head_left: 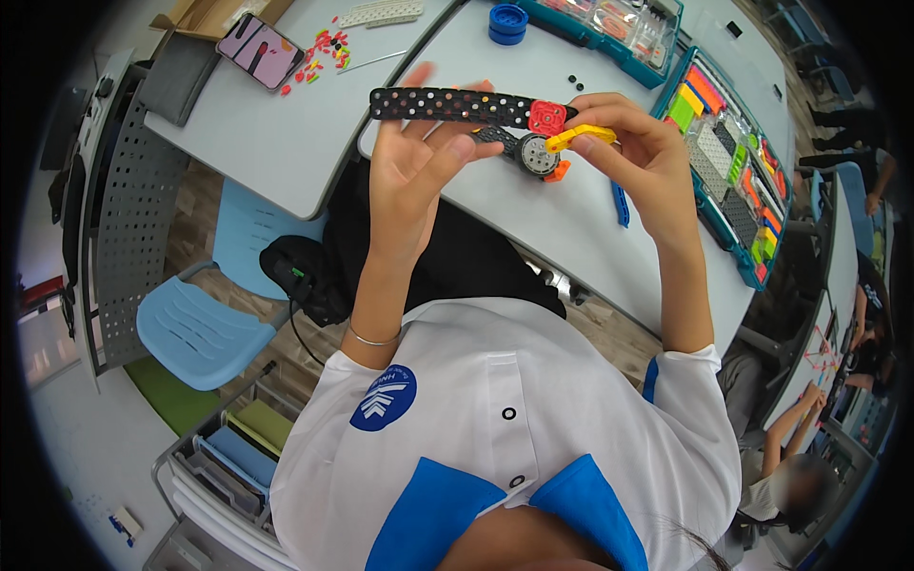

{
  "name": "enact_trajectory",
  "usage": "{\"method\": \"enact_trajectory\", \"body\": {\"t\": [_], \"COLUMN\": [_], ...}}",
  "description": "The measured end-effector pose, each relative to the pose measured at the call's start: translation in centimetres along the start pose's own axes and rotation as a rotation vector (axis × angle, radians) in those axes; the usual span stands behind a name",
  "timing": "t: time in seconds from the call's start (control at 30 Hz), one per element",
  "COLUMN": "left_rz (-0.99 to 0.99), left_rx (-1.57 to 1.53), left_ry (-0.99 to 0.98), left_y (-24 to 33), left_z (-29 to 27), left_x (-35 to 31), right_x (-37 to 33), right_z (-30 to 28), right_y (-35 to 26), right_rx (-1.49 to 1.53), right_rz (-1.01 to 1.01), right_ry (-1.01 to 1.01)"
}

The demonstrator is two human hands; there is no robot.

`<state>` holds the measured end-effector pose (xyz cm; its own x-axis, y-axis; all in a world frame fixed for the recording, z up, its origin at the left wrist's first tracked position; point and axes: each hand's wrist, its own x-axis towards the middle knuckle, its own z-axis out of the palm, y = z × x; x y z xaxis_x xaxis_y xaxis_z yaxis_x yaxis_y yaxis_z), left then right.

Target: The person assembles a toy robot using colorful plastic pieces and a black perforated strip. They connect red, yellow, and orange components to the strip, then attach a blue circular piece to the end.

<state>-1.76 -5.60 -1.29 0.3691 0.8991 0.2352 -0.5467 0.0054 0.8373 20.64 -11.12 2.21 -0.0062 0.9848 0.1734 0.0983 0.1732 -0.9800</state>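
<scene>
Above the table I hold up a toy building-kit assembly. Its long black perforated strip (447,103) carries a red square piece (547,117) at the right end. Below the strip are a dark wheel with a grey hub (538,154) and an orange piece (560,172). My left hand (414,171) is closed round the left part of the strip, fingers behind it and thumb in front. Between thumb and fingers, my right hand (647,152) pinches a yellow building piece (579,138) beside the wheel. Its index finger reaches the strip's right end.
A teal-edged case (728,152) of sorted coloured parts lies to the right, another parts case (619,29) behind. Blue wheels (507,25) and a blue beam (621,203) rest on the table. Left are a phone (259,49), loose red pieces (319,57) and a light-blue chair (214,324).
</scene>
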Motion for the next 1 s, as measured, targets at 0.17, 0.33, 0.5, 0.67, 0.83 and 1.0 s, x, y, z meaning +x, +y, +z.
{"method": "enact_trajectory", "body": {"t": [0.17,0.33,0.5,0.67,0.83,1.0], "left_rz": [-0.099,-0.071,-0.116,-0.131,-0.108,-0.05], "left_rx": [0.03,0.007,-0.106,-0.014,0.062,0.169], "left_ry": [0.096,0.175,0.189,0.211,0.198,0.219], "left_y": [-0.4,-0.5,-2.1,-3.0,-2.9,-2.7], "left_z": [0.2,0.4,-0.6,-0.1,0.6,1.3], "left_x": [0.2,0.2,0.7,0.6,0.7,0.6], "right_x": [-0.2,0.3,0.6,2.4,4.3,4.2], "right_z": [0.1,-1.3,-1.8,-0.5,-0.1,0.3], "right_y": [-0.1,-1.4,-3.0,-2.0,-0.2,0.3], "right_rx": [-0.057,-0.128,-0.148,-0.294,-0.353,-0.364], "right_rz": [0.017,-0.06,-0.064,-0.126,-0.109,-0.067], "right_ry": [-0.058,-0.032,0.012,-0.052,-0.217,-0.238]}}
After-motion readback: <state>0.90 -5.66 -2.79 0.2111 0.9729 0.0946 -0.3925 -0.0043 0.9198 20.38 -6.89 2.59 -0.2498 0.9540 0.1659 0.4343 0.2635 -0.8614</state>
